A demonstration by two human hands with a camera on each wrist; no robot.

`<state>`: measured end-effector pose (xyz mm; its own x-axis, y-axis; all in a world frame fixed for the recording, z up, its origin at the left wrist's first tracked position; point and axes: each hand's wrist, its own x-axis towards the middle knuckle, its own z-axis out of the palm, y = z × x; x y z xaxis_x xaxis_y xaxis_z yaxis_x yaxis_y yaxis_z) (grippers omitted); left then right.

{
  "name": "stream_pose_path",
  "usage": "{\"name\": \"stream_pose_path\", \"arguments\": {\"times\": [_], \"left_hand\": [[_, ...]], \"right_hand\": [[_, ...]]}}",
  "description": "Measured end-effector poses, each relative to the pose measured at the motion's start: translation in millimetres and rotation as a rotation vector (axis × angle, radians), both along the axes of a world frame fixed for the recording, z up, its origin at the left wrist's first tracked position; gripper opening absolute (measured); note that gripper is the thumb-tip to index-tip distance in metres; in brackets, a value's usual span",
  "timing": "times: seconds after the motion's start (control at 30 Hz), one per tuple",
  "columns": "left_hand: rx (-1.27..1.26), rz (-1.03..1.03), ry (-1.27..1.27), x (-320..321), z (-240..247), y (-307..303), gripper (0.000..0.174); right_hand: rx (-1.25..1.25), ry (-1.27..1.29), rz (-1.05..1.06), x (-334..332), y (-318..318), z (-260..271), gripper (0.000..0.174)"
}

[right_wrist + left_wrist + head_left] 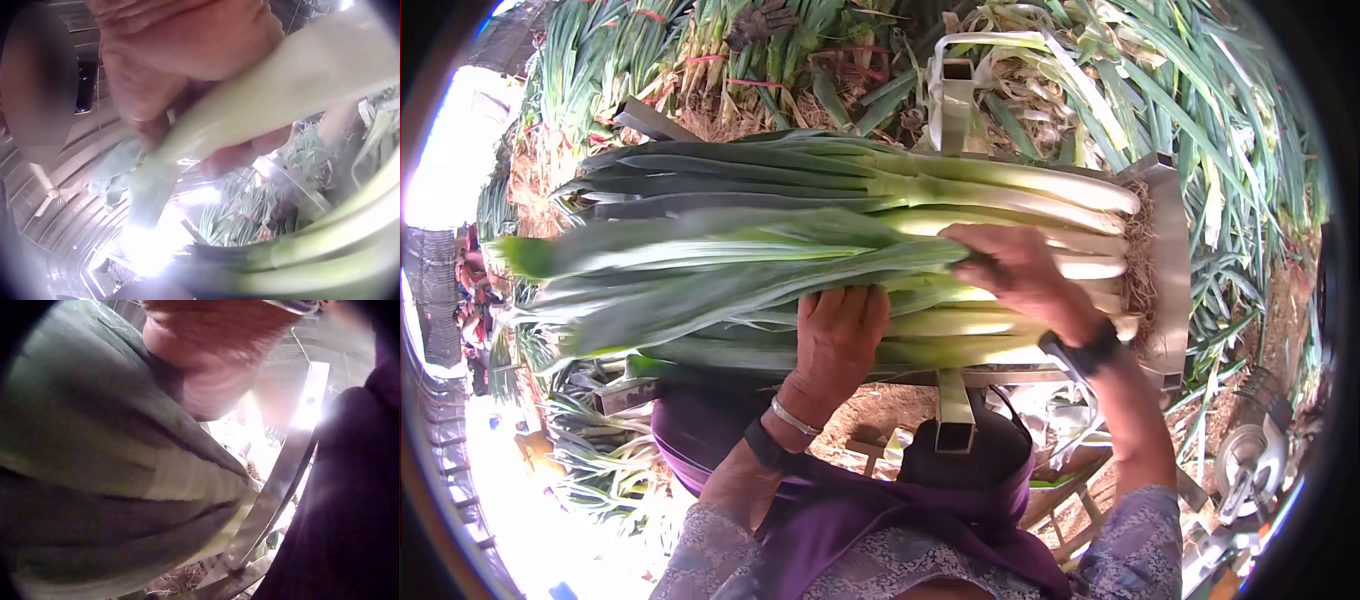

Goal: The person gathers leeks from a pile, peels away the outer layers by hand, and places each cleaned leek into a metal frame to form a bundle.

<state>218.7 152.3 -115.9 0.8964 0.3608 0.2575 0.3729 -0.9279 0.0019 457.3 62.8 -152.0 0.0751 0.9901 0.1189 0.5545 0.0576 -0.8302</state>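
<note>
A heap of leeks [1000, 190] lies sideways across a metal frame, green leaves to the left and white, rooted ends to the right. My right hand [1025, 275] grips one leek, and in the right wrist view its pale stalk [250, 112] passes between thumb and fingers. My left hand [837, 335] holds the leaves [740, 265] at the near side of the heap, fingers curled with their tips hidden under the greenery. Those leaves are blurred at the left end. In the left wrist view the left hand [212, 369] is right over leek stalks [125, 481].
The metal frame [1168, 280] has an upright plate at the root end and posts sticking out front and back. Bundles of leeks with red ties [700, 70] stand behind it. Loose leaves and trimmings [620, 450] lie on the ground at the near left.
</note>
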Motion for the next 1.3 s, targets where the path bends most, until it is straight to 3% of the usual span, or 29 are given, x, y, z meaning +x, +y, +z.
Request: {"name": "stream_pose_path", "arguments": {"times": [0.07,0.13,0.27,0.43,0.53,0.63,0.7,0.8,0.83,0.97,1.07,1.3], "left_hand": [[-0.06,0.038,0.123,-3,-1,0,0.03],[-0.081,0.043,0.124,-5,-3,-1,0.042],[-0.068,0.07,0.104,-2,-5,-4,0.047],[-0.096,0.013,0.071,2,28,-1,0.049],[0.175,-0.048,-0.075,21,65,14,0.049],[0.06,-0.026,0.07,48,73,35,0.051],[0.023,0.007,0.138,47,49,45,0.052],[0.065,0.06,0.186,38,29,40,0.054],[0.078,0.062,0.168,34,21,36,0.054],[0.012,0.052,0.199,46,7,58,0.049],[0.011,0.023,0.154,50,-2,65,0.047],[0.127,0.093,0.143,42,-2,45,0.05]], "right_hand": [[0.197,-0.116,-0.086,-6,19,-33,0.041],[0.109,-0.201,-0.098,6,30,-12,0.035],[0.223,-0.217,-0.07,5,20,-22,0.042],[0.115,-0.268,-0.012,1,12,-20,0.045],[0.17,-0.246,0.007,-1,9,-25,0.047],[0.24,-0.241,0.044,-1,4,-29,0.057],[0.262,-0.301,0.049,0,-1,-32,0.069],[0.0,-0.31,0.131,10,-13,-22,0.067],[0.087,-0.3,0.103,11,-18,-29,0.061],[-0.113,-0.236,0.168,25,1,-41,0.054],[-0.038,-0.114,0.154,27,0,-60,0.054],[0.036,-0.346,0.08,22,-16,-44,0.06]]}}
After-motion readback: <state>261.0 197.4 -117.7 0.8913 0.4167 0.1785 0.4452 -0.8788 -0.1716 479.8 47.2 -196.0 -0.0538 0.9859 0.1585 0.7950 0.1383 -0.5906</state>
